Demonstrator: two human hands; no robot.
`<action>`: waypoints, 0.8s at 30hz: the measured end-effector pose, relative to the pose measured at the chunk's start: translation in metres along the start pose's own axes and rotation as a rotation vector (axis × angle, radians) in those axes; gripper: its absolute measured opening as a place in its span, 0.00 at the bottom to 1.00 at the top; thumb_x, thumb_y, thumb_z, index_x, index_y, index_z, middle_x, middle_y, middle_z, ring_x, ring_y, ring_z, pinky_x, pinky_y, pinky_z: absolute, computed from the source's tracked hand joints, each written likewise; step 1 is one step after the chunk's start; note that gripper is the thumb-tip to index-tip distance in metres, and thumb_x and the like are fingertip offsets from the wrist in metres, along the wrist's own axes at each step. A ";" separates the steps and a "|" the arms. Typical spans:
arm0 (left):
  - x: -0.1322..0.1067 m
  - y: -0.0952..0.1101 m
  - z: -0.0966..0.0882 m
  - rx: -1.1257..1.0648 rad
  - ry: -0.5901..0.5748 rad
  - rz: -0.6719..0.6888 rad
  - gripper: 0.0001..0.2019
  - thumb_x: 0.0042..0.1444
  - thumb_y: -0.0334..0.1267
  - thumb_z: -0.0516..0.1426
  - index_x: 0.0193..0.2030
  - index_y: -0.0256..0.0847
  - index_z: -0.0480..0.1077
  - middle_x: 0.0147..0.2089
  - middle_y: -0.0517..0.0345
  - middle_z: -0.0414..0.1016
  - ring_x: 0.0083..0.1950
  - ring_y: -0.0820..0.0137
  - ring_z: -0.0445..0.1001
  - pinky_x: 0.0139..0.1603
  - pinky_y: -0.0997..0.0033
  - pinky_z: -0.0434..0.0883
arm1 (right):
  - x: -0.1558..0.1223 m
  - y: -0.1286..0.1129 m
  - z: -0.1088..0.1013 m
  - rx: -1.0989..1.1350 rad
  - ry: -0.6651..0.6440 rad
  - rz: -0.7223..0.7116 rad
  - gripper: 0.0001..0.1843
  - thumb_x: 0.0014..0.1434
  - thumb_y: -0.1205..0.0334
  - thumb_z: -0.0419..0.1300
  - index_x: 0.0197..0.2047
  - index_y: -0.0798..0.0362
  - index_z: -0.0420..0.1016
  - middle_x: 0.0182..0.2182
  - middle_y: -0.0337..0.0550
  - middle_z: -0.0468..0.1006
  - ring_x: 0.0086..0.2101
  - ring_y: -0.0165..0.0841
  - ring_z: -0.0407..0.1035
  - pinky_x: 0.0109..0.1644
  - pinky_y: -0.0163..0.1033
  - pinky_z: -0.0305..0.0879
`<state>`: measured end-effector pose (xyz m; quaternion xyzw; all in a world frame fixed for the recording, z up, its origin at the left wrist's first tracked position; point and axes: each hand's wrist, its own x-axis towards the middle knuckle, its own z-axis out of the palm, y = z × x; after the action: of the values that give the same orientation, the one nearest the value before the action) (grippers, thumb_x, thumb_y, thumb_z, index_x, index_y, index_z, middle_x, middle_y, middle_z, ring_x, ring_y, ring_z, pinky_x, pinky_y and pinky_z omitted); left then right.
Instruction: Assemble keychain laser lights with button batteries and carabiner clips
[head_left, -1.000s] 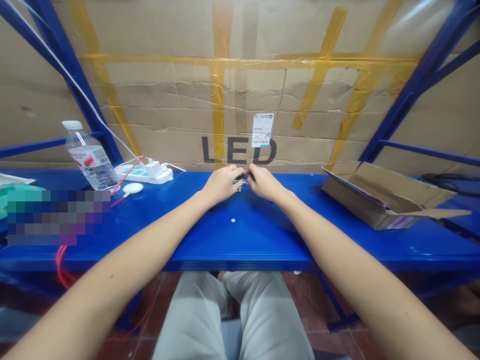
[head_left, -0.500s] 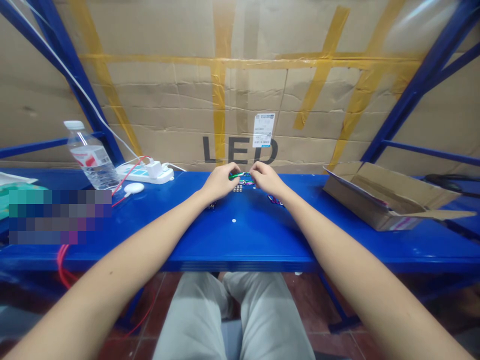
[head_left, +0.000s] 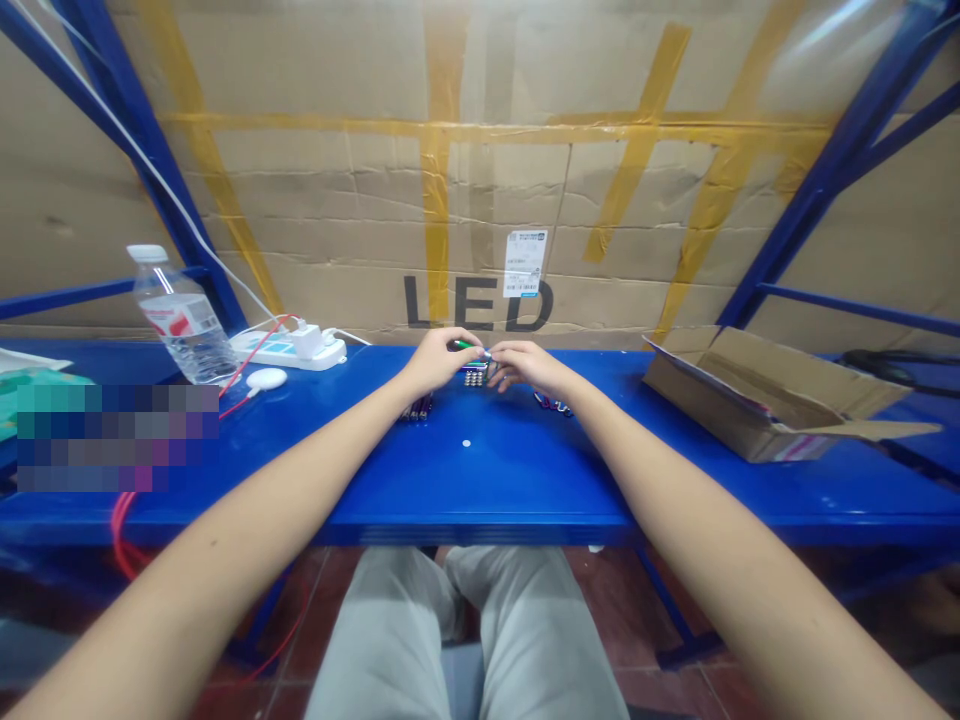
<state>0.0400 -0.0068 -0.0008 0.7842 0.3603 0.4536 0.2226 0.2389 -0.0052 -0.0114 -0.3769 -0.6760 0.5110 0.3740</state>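
My left hand is closed in a pinch on a slim green metallic stick-like piece, held just above the far part of the blue table. At the piece's right end, the thumb and fingertips of my right hand are closed together; fingers hide much of that end. Under the hands sits a block of small round silvery pieces. Several thin dark pieces with shiny tips lie below my left hand. Beside my right wrist are small purple and white loop-shaped pieces.
At the left stand a water bottle, a white power strip and a white oval device, with red cable hanging at the edge. An open cardboard box sits right. Behind is a large cardboard panel.
My right hand has come closer to my left and its fingers have turned downward. The green piece now slants more, and the round silvery pieces show more clearly.
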 end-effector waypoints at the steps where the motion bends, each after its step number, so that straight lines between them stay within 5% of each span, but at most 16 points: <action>1: 0.000 0.000 0.000 -0.011 -0.018 -0.001 0.08 0.54 0.40 0.62 0.36 0.38 0.77 0.37 0.54 0.81 0.40 0.67 0.75 0.48 0.63 0.71 | 0.000 0.001 0.001 0.016 -0.018 -0.005 0.08 0.59 0.59 0.62 0.38 0.56 0.74 0.30 0.50 0.81 0.32 0.36 0.77 0.33 0.38 0.72; 15: -0.002 -0.009 0.014 -0.147 -0.132 -0.039 0.16 0.69 0.52 0.48 0.36 0.43 0.62 0.28 0.59 0.72 0.31 0.69 0.74 0.36 0.66 0.71 | -0.003 0.005 0.022 0.189 -0.097 -0.038 0.08 0.51 0.60 0.66 0.30 0.56 0.74 0.28 0.44 0.77 0.31 0.32 0.72 0.40 0.39 0.68; 24: -0.004 -0.006 0.018 -0.172 -0.117 0.005 0.23 0.68 0.56 0.47 0.48 0.38 0.72 0.47 0.45 0.80 0.48 0.63 0.77 0.48 0.62 0.73 | -0.002 0.004 0.024 0.152 0.000 -0.082 0.06 0.53 0.64 0.60 0.27 0.56 0.72 0.22 0.43 0.74 0.25 0.32 0.70 0.33 0.38 0.67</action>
<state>0.0523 -0.0064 -0.0164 0.7881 0.3047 0.4369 0.3086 0.2183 -0.0158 -0.0202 -0.3194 -0.6501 0.5451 0.4221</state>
